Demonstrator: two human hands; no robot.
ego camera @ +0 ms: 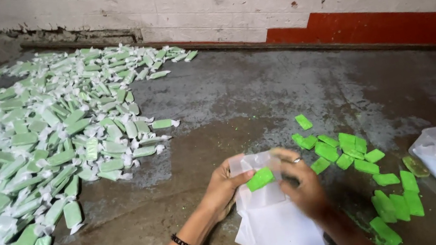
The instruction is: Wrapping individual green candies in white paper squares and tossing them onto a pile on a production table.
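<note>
Hands (223, 187) and (300, 182) pinch your green block (260, 179) on a wrapper (255, 164) above the stack (279, 231), keeping it centred for folding.

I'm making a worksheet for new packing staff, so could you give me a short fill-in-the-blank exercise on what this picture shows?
1. Both hands, the left hand and the right hand, hold one bright ____ rectangular block on a clear plastic wrapper sheet.
2. The big pile of wrapped blocks lies to the person's ____.
3. The stack of white wrapper sheets lies directly ____ the hands.
4. The loose unwrapped green blocks lie on the ____ side.

Missing words: green; left; below; right
</note>
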